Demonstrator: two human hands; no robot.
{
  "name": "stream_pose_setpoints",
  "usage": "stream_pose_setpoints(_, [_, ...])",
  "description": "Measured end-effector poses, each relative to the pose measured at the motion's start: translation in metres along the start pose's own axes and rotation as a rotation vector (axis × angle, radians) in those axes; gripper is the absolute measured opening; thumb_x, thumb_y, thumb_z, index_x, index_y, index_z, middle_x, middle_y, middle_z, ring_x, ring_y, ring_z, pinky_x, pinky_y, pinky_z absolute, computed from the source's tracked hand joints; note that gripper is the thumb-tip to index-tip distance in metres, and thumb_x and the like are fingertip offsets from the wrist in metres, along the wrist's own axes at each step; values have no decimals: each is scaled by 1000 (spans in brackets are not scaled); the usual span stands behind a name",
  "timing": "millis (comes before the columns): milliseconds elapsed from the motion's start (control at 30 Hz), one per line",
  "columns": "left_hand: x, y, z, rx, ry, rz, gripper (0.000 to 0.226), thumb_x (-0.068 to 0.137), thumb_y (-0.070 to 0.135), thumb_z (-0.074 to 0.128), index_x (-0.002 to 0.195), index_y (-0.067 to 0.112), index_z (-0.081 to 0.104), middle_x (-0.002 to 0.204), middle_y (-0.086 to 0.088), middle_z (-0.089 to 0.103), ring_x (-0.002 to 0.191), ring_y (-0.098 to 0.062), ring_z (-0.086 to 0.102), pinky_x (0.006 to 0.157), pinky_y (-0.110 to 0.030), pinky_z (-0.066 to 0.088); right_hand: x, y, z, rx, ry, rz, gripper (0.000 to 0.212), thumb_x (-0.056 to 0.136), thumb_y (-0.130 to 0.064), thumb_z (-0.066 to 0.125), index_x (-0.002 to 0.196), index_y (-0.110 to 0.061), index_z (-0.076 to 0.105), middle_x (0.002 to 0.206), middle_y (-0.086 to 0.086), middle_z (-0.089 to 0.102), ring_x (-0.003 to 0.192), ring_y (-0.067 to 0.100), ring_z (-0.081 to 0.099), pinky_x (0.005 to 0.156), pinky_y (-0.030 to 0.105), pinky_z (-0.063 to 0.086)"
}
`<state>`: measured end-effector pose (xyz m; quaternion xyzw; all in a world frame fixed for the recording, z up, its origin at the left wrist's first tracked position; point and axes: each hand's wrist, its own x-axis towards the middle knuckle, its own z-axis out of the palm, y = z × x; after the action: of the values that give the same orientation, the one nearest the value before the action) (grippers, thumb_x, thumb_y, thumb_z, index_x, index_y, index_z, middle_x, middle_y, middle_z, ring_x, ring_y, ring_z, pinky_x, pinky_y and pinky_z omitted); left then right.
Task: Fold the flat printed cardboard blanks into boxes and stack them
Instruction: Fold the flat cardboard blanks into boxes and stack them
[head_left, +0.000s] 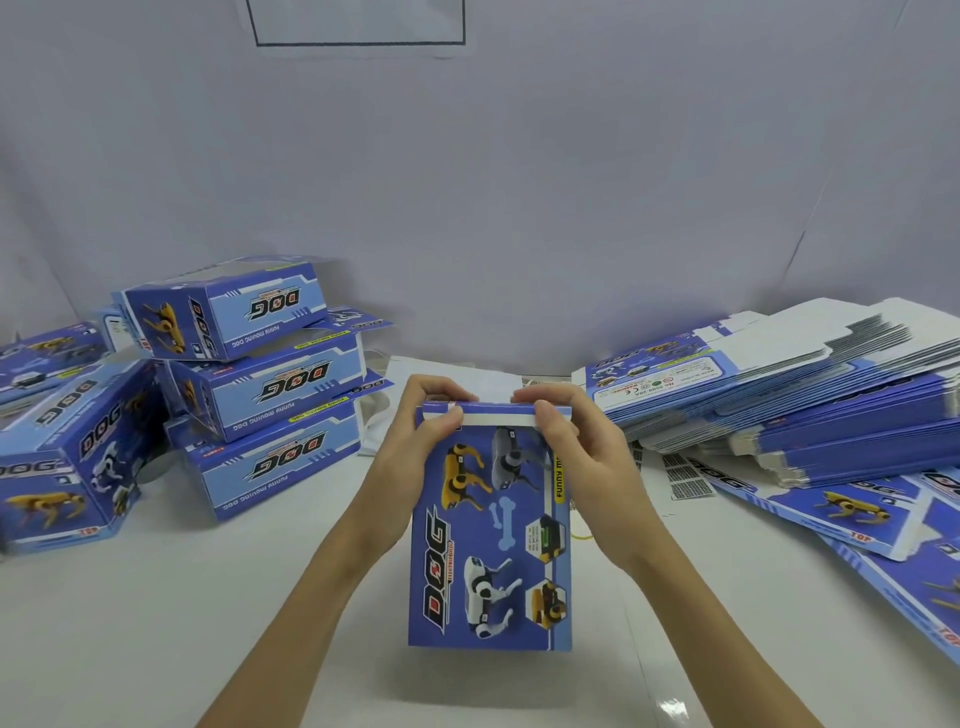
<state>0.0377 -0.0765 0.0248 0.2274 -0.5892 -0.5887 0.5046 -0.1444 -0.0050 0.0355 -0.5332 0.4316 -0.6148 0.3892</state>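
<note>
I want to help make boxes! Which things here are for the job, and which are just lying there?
For the job:
- box held by the left hand and right hand
- flat blanks
- folded boxes

Just lying there:
- small barcode sheets
- white table
- framed sheet on the wall

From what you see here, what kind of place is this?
Probably a packing bench in a small workshop. A stack of flat blanks lies on the right, folded boxes are piled on the left, and both hands hold one more box over the white table.
</note>
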Motion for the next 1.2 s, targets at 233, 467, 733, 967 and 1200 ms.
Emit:
stream_pose_setpoints(233, [0,4,8,92,47,-19,30,98,48,58,109,20,56,104,-10,76,90,-35,77,72,-42,64,-1,-2,-4,14,-21,-6,34,96,-37,55,120,-14,61,106,5,77,109,23,76,65,29,65])
stream_pose_setpoints(467, [-4,4,6,116,-3,12,36,99,45,48,117,14,52,102,-3,75,87,-26,78,65,-29,64,-4,-3,6,-6,18,-31,30,96,-36,60,119,-18,68,112,4,76,107,25,77,66,30,66])
stream_pose_setpoints(733, [-5,3,10,127,5,77,35,105,46,43,116,14,51,105,-1,72,91,-24,77,70,-29,63,-4,-7,-2,44,-3,-24,34,96,-32,62,125,-19,73,115,6,77,108,28,77,67,32,66])
stream_pose_setpoints(967, [-6,4,7,145,-20,85,37,104,48,44,116,13,52,105,0,72,93,-25,77,70,-30,64,0,-4,-6,10,-11,-76,33,98,-30,59,125,-17,74,129,-1,73,121,28,70,77,35,67])
stream_pose_setpoints(1200, [-6,8,11,141,18,220,42,95,49,56,117,13,55,116,6,67,107,-21,72,73,-28,63,-2,-3,-1,-117,-35,-165,42,104,-39,59,145,-29,58,144,-1,61,134,22,60,94,37,62])
